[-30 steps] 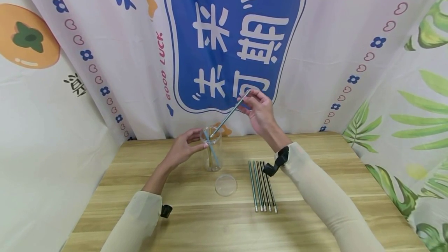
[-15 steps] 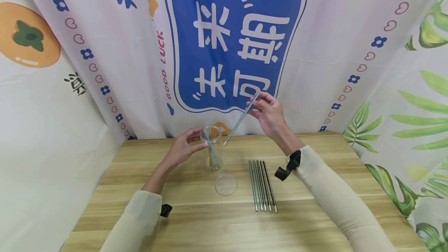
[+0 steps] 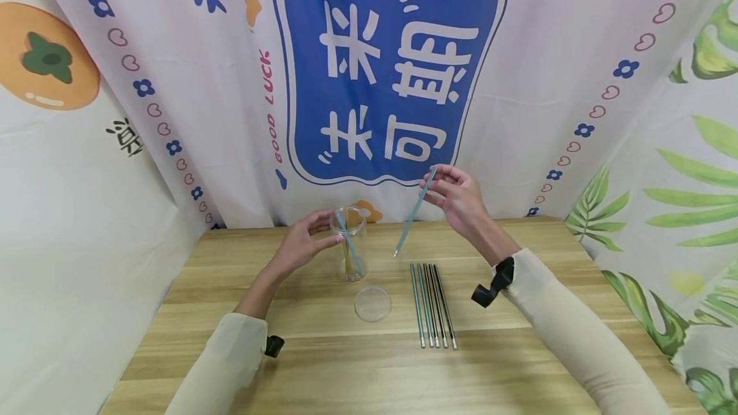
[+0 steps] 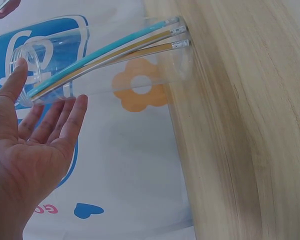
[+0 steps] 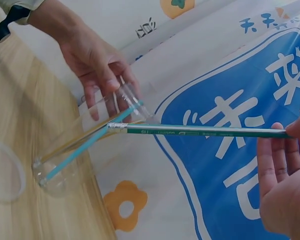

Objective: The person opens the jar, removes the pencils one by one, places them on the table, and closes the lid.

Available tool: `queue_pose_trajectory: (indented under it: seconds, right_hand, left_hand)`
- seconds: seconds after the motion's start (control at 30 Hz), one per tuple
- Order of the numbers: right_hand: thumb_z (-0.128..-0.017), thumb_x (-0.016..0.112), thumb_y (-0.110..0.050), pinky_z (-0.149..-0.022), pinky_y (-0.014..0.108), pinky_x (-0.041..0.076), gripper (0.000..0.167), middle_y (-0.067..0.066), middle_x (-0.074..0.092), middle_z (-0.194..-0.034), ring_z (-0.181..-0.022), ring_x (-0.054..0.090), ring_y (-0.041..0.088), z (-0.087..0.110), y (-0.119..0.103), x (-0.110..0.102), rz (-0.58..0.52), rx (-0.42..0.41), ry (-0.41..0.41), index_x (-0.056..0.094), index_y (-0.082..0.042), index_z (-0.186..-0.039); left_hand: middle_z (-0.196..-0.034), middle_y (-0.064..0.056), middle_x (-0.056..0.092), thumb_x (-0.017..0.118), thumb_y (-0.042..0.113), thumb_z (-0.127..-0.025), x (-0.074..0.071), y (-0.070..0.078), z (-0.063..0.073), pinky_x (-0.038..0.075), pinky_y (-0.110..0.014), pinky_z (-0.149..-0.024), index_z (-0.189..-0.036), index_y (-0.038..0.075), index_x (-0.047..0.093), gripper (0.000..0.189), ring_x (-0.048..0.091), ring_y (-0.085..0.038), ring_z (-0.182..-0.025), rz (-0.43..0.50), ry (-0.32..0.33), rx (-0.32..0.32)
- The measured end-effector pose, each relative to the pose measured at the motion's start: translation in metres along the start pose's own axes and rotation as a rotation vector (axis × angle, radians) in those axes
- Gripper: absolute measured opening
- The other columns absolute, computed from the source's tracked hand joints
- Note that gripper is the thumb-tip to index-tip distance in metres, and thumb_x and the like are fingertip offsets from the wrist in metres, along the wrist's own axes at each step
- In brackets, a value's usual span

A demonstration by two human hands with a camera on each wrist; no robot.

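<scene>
A clear jar [image 3: 359, 250] stands upright near the table's back edge. My left hand [image 3: 304, 240] holds its upper part, thumb in front and fingers behind. Inside lean a light blue pencil [image 4: 100, 55] and two yellowish pencils, eraser ends down, as the left wrist view shows. My right hand [image 3: 458, 200] pinches a teal pencil [image 5: 205, 131] near its upper end. Its silver eraser end [image 3: 396, 253] points down, right of the jar and apart from it. A row of teal and black pencils [image 3: 434, 306] lies on the table below the right hand.
A round clear lid [image 3: 372, 304] lies flat on the wooden table [image 3: 311, 370], between the jar and the row of pencils. A printed cloth [image 3: 519, 114] hangs right behind the table's back edge, with more cloth at both sides.
My right hand has moved right and somewhat down, carrying the teal pencil from the jar's mouth toward the row of pencils. The left hand and jar have stayed in place.
</scene>
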State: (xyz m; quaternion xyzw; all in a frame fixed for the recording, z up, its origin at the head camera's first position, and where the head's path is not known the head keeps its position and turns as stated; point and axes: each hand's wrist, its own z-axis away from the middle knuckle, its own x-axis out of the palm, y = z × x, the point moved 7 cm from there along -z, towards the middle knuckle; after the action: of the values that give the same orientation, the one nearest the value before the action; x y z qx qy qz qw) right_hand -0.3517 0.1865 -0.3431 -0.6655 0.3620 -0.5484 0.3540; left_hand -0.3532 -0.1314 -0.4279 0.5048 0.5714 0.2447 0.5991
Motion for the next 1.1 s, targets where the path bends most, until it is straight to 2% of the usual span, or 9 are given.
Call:
queue_pose_trajectory:
  seconds: [0.13,0.27,0.6,0.73,0.97,1.1]
  right_hand:
    - [-0.101,0.058,0.013,-0.085,0.035,0.067,0.021,0.006,0.075,-0.098,-0.091,0.076,0.019,0.004,0.004,-0.007,0.083,0.035,0.004,0.062,0.001,-0.117]
    - [-0.102,0.059,0.011,-0.084,0.034,0.067,0.020,0.005,0.075,-0.099,-0.091,0.076,0.018,0.008,0.008,-0.015,0.159,0.072,0.015,0.065,-0.003,-0.114]
    - [-0.099,0.061,0.013,-0.090,0.039,0.065,0.023,0.007,0.074,-0.099,-0.090,0.077,0.018,0.023,0.020,-0.042,0.234,0.139,0.024,0.068,-0.005,-0.111]
    - [-0.099,0.062,0.012,-0.090,0.039,0.066,0.023,0.008,0.073,-0.102,-0.092,0.077,0.018,0.026,0.025,-0.053,0.277,0.167,0.029,0.066,-0.003,-0.115]
    - [-0.101,0.060,0.010,-0.091,0.038,0.065,0.034,0.003,0.073,-0.102,-0.098,0.076,0.019,0.036,0.034,-0.073,0.334,0.238,0.020,0.053,0.010,-0.134]
    - [-0.101,0.061,0.011,-0.089,0.038,0.066,0.036,0.004,0.073,-0.104,-0.099,0.077,0.020,0.041,0.040,-0.084,0.342,0.260,0.015,0.052,0.011,-0.136]
  left_hand:
    - [-0.149,-0.020,0.060,0.085,0.025,-0.094,0.000,0.000,0.000,0.052,-0.050,-0.113,-0.154,0.003,0.051,0.072,0.058,-0.039,-0.138,-0.007,0.003,-0.007]
    - [-0.149,-0.020,0.059,0.084,0.025,-0.094,0.000,0.001,0.001,0.052,-0.050,-0.113,-0.153,0.003,0.051,0.072,0.058,-0.039,-0.138,-0.007,0.004,-0.009]
    - [-0.150,-0.021,0.058,0.084,0.027,-0.094,0.001,-0.001,0.002,0.052,-0.051,-0.113,-0.154,0.003,0.050,0.073,0.056,-0.040,-0.139,0.008,0.000,-0.011]
    - [-0.149,-0.020,0.059,0.084,0.027,-0.094,0.001,0.000,0.002,0.052,-0.051,-0.113,-0.154,0.003,0.051,0.072,0.056,-0.039,-0.139,0.018,0.004,-0.020]
    - [-0.148,-0.018,0.061,0.085,0.027,-0.093,0.001,0.000,0.002,0.053,-0.049,-0.113,-0.153,0.004,0.052,0.072,0.057,-0.037,-0.138,0.013,0.008,-0.022]
    - [-0.148,-0.019,0.061,0.085,0.027,-0.094,0.001,0.002,0.002,0.053,-0.049,-0.113,-0.153,0.004,0.052,0.072,0.057,-0.038,-0.139,0.009,0.006,-0.025]
